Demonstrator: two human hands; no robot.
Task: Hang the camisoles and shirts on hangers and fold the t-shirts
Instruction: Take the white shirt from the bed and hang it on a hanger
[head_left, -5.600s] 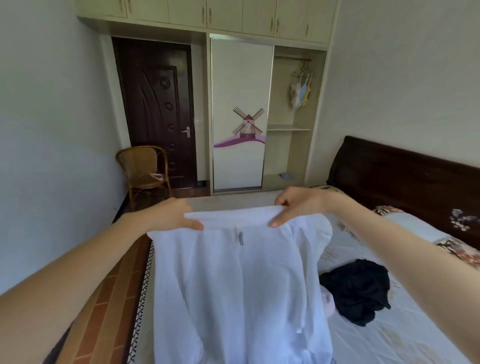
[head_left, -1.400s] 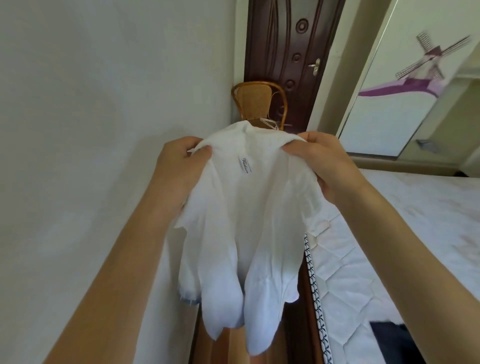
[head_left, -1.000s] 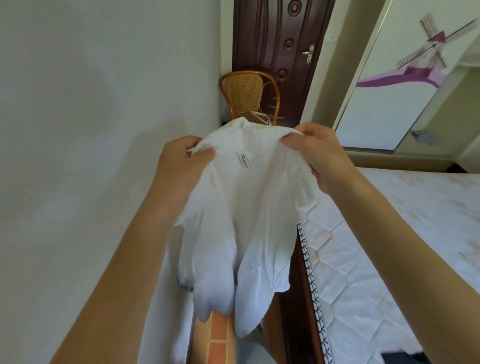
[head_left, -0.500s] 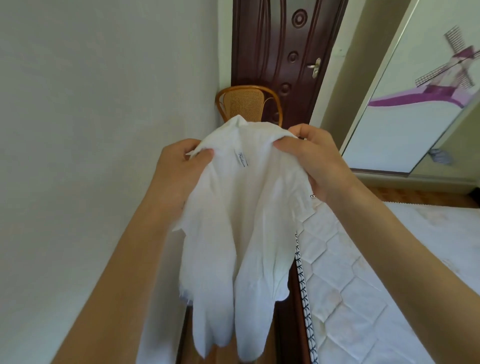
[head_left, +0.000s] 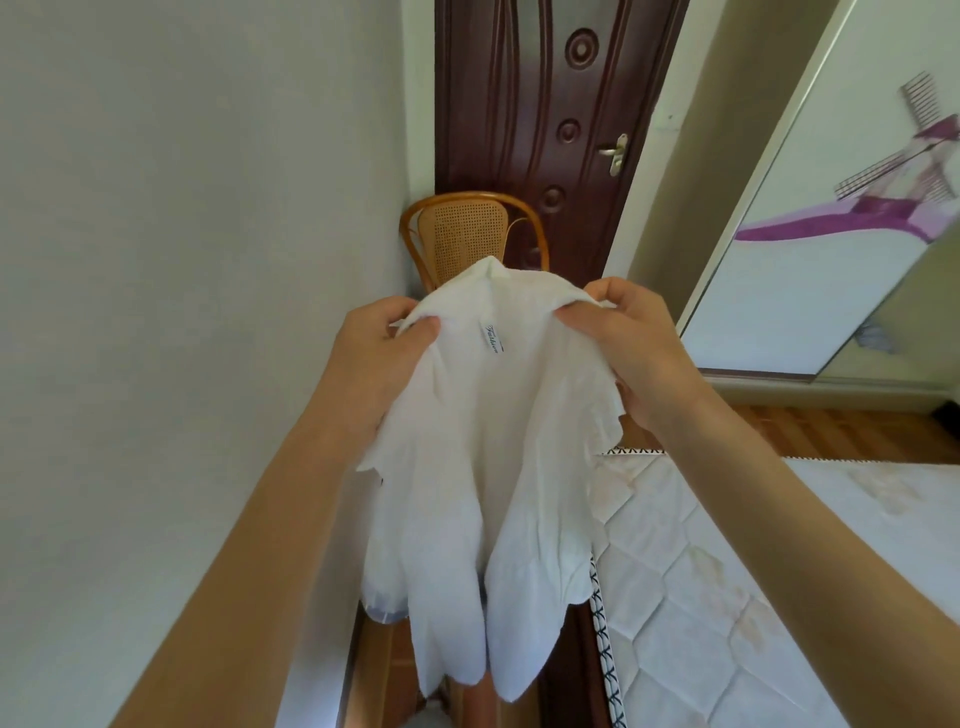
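Both hands hold one white shirt (head_left: 488, 467) up in the air, in front of the person. The left hand (head_left: 374, 369) grips the top edge of the cloth on its side, with the thumb pressed on the front of the fabric and the other fingers curled behind it. The right hand (head_left: 639, 353) pinches the top edge on the other side, thumb and forefinger closed on a fold, the rest of the fingers bent around the bunched cloth. Between the two grips the collar part rises in a small peak, and just below this peak a small white label (head_left: 491, 340) with dark writing is sewn on the fabric. Below the hands the shirt hangs down loose in two long lobes, with a wavy edge under each wrist. Behind the grip, past the peak of the cloth, stands a wicker chair (head_left: 467, 234) against a dark brown door (head_left: 550, 130) with a metal handle (head_left: 615, 156). To the right of the right forearm and lower lies a bed with a quilted white mattress (head_left: 727, 597). Further right is a wardrobe door (head_left: 831, 249) with a purple windmill picture. To the left of the left arm is a plain pale wall (head_left: 182, 260).
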